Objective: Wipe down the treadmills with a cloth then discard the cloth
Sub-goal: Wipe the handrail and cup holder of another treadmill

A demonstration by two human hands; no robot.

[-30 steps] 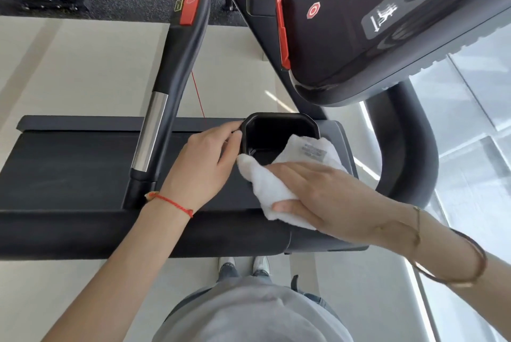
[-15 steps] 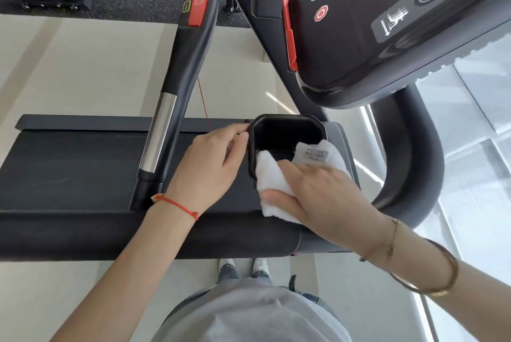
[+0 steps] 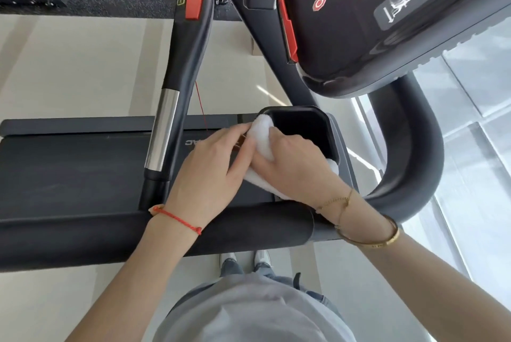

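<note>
A white cloth point(image 3: 262, 135) is bunched over the left rim of the treadmill's black cup holder point(image 3: 307, 127). My right hand point(image 3: 296, 167) grips the cloth and presses it against that rim; more cloth shows under the hand and at its right side. My left hand point(image 3: 213, 173) lies beside it on the left, fingers fairly straight, with the fingertips touching the cloth and the holder's outer wall. The treadmill console point(image 3: 359, 26), with green and red buttons, hangs above right.
A black handrail point(image 3: 188, 59) with a red button and a chrome section slants down just left of my left hand. The treadmill belt point(image 3: 69, 173) and a padded front bar point(image 3: 83, 239) stretch left. A curved black arm point(image 3: 414, 153) bounds the right side, with glass panels beyond.
My right hand has slid the cloth leftward, from the holder's near right rim to its left rim, bunching it up. My left hand stays by the holder's left wall.
</note>
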